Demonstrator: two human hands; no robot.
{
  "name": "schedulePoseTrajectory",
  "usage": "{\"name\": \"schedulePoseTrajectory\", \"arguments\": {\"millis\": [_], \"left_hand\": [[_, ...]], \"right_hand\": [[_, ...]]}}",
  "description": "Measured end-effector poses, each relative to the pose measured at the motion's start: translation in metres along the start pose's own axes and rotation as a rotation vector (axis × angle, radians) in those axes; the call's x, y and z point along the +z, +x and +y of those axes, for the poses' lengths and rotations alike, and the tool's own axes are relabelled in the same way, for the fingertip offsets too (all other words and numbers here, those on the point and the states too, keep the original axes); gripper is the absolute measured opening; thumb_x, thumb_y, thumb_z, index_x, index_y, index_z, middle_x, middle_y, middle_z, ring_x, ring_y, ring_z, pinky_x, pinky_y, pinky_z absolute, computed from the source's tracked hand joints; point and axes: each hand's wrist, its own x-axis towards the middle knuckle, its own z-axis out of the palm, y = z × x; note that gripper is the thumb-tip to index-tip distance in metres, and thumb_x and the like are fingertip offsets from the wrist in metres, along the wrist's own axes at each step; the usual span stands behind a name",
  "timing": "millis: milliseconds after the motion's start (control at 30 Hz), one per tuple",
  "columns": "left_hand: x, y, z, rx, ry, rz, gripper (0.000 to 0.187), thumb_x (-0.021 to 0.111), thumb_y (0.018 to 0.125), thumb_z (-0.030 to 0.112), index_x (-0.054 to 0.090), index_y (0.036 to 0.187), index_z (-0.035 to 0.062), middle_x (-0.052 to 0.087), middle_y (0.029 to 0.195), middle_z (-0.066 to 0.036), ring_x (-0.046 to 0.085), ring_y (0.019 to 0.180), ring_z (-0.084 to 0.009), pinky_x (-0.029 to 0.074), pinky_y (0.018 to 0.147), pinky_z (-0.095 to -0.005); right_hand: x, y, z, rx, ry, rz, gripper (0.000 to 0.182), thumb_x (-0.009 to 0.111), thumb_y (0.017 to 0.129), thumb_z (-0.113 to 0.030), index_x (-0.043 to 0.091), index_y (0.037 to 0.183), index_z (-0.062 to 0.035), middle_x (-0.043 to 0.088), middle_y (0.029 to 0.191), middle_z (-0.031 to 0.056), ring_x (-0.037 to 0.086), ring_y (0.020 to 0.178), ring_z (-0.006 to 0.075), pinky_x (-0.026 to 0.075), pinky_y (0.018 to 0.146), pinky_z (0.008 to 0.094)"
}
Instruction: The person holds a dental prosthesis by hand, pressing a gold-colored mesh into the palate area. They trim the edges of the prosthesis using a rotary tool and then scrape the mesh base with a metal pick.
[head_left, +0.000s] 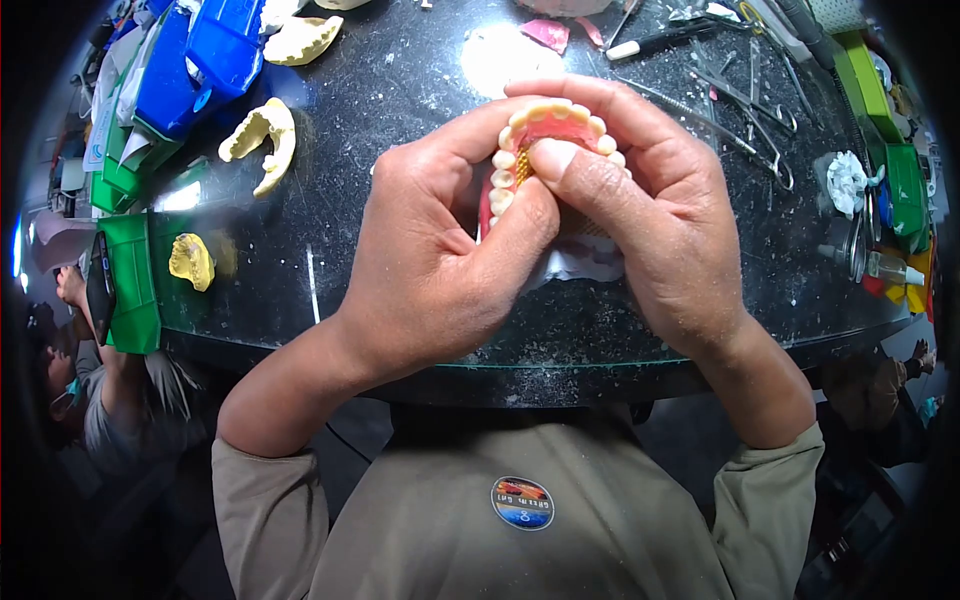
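A denture (558, 127) with an arch of cream teeth, pink gum base and gold-coloured mesh is held over the dark bench between both hands. My left hand (432, 240) is closed around its left side, with the thumb pressed at the inner edge. My right hand (672, 225) grips the right side, its thumb pushing on the pink inner surface near the mesh. Fingers behind the denture are partly hidden. Below the mesh, a whitish piece (578, 262) shows between the hands; I cannot make out what it is.
Cream plaster pieces (283, 140) and a yellowish one (191, 262) lie left, near blue (225, 45) and green bins (130, 285). Forceps and scissors (745, 105) lie back right; pink scraps (546, 35) lie behind. Crumpled white material (845, 183) is right. Other people sit at both sides.
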Motion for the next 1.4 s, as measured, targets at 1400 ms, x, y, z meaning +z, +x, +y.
{"name": "schedulePoseTrajectory", "arguments": {"millis": [1400], "left_hand": [[-0.018, -0.007, -0.013, 0.126, 0.015, 0.160, 0.046, 0.041, 0.087, 0.021, 0.048, 0.118, -0.0117, 0.058, 0.113, -0.023, 0.060, 0.101, -0.0236, 0.048, 0.088, -0.0309]], "right_hand": [[-0.012, -0.004, -0.025, 0.043, -0.064, -0.099, 0.054, 0.047, 0.086, -0.028, 0.047, 0.125, 0.0095, 0.058, 0.112, 0.0188, 0.056, 0.105, 0.0196, 0.041, 0.092, 0.0280]]}}
